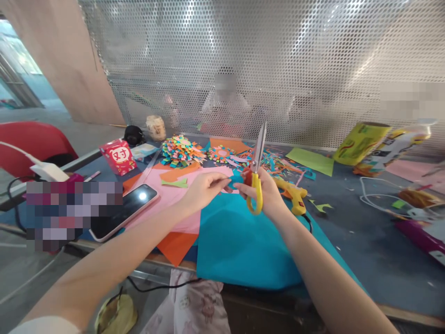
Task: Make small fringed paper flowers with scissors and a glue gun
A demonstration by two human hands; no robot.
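Observation:
Between the fingertips of my left hand (208, 186) is a small piece of blue paper (237, 179). My right hand (267, 192) is closed around a pair of scissors (258, 153) with yellow and red handles, blades pointing up and away. The right fingertips also meet the blue piece. Beneath both hands lie a large blue paper sheet (243, 243) and a pink sheet (167, 204). Just beyond are a paper flower (220, 153), a pile of layered, multicoloured fringed paper (181, 152) and a heap of thin paper strips (274, 160).
A yellow glue gun (295, 197) lies by my right forearm, its cord trailing. On the left are a phone (125, 213), a red packet (118, 157) and a power adapter (50, 171). A yellow-green canister (361, 143) stands right; a perforated metal panel (271, 69) rises behind.

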